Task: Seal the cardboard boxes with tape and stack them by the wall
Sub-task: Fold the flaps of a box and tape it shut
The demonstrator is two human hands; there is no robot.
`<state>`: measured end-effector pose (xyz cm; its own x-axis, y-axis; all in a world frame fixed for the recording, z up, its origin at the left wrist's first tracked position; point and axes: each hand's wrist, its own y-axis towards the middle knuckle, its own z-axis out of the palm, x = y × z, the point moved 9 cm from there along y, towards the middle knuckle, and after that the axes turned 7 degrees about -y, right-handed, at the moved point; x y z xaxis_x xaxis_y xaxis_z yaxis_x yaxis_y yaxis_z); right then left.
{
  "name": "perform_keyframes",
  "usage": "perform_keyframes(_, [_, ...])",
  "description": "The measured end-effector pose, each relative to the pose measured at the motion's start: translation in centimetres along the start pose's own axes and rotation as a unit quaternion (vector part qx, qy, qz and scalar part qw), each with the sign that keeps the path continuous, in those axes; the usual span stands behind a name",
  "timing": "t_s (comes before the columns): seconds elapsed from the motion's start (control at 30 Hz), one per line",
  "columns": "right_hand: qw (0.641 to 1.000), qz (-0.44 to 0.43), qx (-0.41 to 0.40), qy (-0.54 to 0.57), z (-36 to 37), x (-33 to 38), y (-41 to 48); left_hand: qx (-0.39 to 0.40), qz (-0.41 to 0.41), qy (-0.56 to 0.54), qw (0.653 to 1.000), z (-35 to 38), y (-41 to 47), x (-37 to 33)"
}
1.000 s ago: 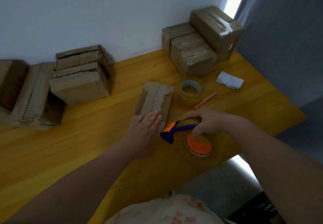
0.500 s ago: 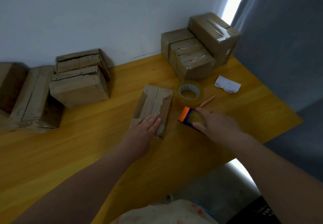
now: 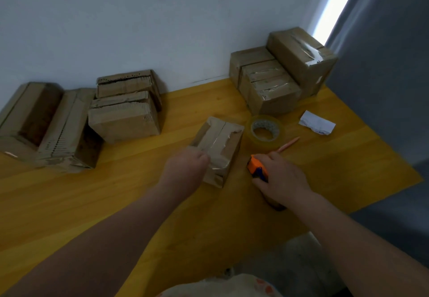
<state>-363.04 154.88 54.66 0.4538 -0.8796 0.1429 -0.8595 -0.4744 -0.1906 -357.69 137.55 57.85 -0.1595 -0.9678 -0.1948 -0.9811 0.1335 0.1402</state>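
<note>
Yellow table (image 3: pixel 120 204) w/ taped boxes (image 3: pixel 274 89)

Small makeshift packing station, plain room. Yellow wooden counter (image 3: pixel 139 204) sat against a bare white wall (image 3: pixel 162 29), grey curtain (image 3: pixel 383 64) at right. Taped cardboard boxes (image 3: pixel 274 92) were stacked by the wall, unsealed boxes (image 3: pixel 123 120) left, tape roll (image 3: pixel 264 144) out.

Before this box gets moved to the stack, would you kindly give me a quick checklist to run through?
1. Top seam of the middle box taped: ok, a strip runs along it.
2. Grip of the left hand on that box: cannot tell; it rests at the near end.
3. The right hand free: not ok, it holds the tape dispenser.
4. Path to the sealed stack by the wall: not ok, the tape roll lies between.
5. Underside taped: cannot tell, hidden.
</note>
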Motion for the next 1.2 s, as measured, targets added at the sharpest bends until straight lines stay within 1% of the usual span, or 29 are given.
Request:
perform_keyframes(0.07, [0.995, -0.034, -0.033, 0.085, -1.9, 1.6, 0.8, -0.012, -0.015, -0.006, 1.000, -2.2, 1.1, 0.6])
perform_keyframes(0.13, [0.983, -0.066, -0.040, 0.164, -3.2, 3.3, 1.4, -0.008, -0.011, -0.021, 1.000, -4.3, 2.0, 0.6])
perform_keyframes(0.2, [0.964, -0.087, -0.012, 0.252, -3.5, 4.8, 1.8, -0.001, -0.026, -0.027, 0.999, -5.8, 2.7, 0.7])
perform_keyframes(0.27, [0.935, -0.091, 0.038, 0.341, -3.0, 6.1, 1.9, 0.025, -0.044, -0.015, 0.999, -6.2, 3.3, 0.7])
perform_keyframes(0.37, [0.900, -0.083, 0.085, 0.419, -1.9, 7.2, 1.3, 0.046, -0.060, -0.007, 0.997, -5.4, 3.1, 0.7])
perform_keyframes(0.4, [0.890, -0.077, 0.099, 0.439, -1.6, 7.4, 1.0, 0.039, -0.065, -0.010, 0.997, -5.1, 2.9, 0.7])
perform_keyframes(0.43, [0.880, -0.067, 0.108, 0.457, -1.2, 7.5, 0.7, 0.015, -0.064, -0.014, 0.998, -5.0, 2.5, 0.6])
perform_keyframes(0.5, [0.870, -0.040, 0.117, 0.477, -0.5, 7.2, 0.5, -0.068, -0.047, -0.023, 0.996, -5.8, 1.5, 0.3])
perform_keyframes(0.57, [0.870, -0.026, 0.121, 0.477, -0.1, 7.0, 0.6, -0.162, -0.009, -0.044, 0.986, -6.6, 0.2, 0.2])
perform_keyframes(0.6, [0.871, -0.023, 0.122, 0.475, 0.0, 7.0, 0.6, -0.190, 0.017, -0.052, 0.980, -6.7, -0.6, 0.1])
perform_keyframes(0.63, [0.870, -0.022, 0.122, 0.477, 0.1, 7.0, 0.6, -0.189, 0.039, -0.068, 0.979, -6.4, -1.2, 0.0])
perform_keyframes(0.73, [0.861, -0.022, 0.123, 0.493, 0.4, 6.8, 0.6, -0.106, 0.073, -0.121, 0.984, -4.3, -2.9, -0.1])
perform_keyframes(0.83, [0.841, -0.029, 0.124, 0.526, 0.4, 6.8, 0.5, -0.028, 0.087, -0.115, 0.989, -2.4, -4.1, 0.0])
perform_keyframes(0.9, [0.836, -0.028, 0.115, 0.536, 0.2, 6.8, 0.6, -0.003, 0.100, -0.096, 0.990, -1.8, -4.3, 0.0])
perform_keyframes(0.97, [0.831, -0.030, 0.106, 0.545, 0.0, 7.2, 0.6, 0.001, 0.104, -0.089, 0.991, -1.4, -4.5, 0.2])
perform_keyframes(1.07, [0.815, -0.028, 0.097, 0.570, 0.1, 7.4, 0.8, -0.007, 0.099, -0.097, 0.990, -1.1, -4.6, 0.5])
perform_keyframes(1.2, [0.797, -0.005, 0.095, 0.596, 0.7, 7.4, 0.9, -0.025, 0.106, -0.103, 0.989, -1.1, -4.6, 0.6])
